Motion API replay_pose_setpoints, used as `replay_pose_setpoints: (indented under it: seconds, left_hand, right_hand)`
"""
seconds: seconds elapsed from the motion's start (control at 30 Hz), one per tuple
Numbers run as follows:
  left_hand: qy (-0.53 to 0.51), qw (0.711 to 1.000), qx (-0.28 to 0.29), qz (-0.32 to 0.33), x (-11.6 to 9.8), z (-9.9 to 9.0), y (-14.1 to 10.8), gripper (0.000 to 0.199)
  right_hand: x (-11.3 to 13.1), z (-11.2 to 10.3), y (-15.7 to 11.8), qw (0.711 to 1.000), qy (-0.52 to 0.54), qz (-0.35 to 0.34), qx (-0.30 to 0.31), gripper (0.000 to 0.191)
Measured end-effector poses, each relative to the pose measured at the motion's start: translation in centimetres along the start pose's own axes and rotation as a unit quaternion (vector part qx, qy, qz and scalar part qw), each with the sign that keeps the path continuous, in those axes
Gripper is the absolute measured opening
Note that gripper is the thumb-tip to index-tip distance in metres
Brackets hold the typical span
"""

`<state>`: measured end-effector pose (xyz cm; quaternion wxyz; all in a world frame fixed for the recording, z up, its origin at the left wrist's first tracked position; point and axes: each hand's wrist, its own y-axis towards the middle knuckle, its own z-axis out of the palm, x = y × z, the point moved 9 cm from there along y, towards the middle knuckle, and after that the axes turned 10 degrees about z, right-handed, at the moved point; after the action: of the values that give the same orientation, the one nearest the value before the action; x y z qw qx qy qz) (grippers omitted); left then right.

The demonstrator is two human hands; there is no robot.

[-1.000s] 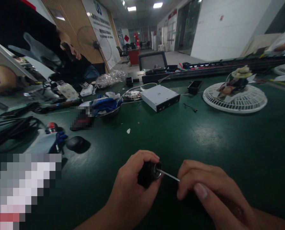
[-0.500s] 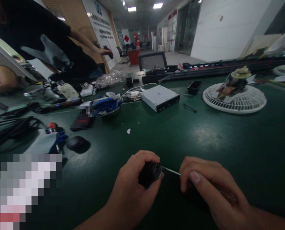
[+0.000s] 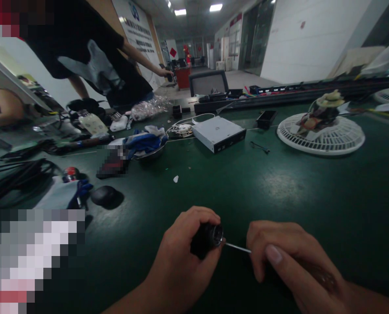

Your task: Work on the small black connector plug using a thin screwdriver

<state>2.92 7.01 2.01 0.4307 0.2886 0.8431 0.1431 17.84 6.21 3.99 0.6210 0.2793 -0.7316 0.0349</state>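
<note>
My left hand [image 3: 184,253] is wrapped round a black cylindrical part [image 3: 208,237], whose open, ringed end faces right. In my right hand [image 3: 286,257] is a screwdriver [image 3: 237,247] with a thin metal shaft; part of its translucent brownish handle shows under the palm. The shaft points left, and its tip is at the lower rim of the cylinder's open end, close to my left fingertips. Whether the tip touches the rim, I cannot tell. Most of the cylinder is hidden by my left fingers.
On the green table [image 3: 214,187] lie a disc drive [image 3: 218,131], a white fan grille with a motor [image 3: 321,131], a bowl with blue-white cloth [image 3: 148,144], a black rounded object [image 3: 104,196] and black cables [image 3: 14,181]. A person in a black shirt [image 3: 83,56] stands back left.
My right hand has shifted slightly down and right, taking the screwdriver tip from inside the cylinder's opening to its lower rim. The standing person has moved right.
</note>
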Motion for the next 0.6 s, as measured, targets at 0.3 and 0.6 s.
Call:
replay_pose_setpoints:
  seconds: [0.3,0.6]
  left_hand:
    - [-0.005,1.000,-0.001,-0.013,0.3,0.0,-0.2,0.034]
    - [-0.002,1.000,-0.015,-0.001,0.0,-0.2,0.0,0.034]
  right_hand:
    - [-0.1,-0.3,0.0,1.000,-0.016,0.010,-0.025,0.032]
    - [-0.3,-0.5,-0.2,0.999,-0.018,0.014,-0.040,0.029]
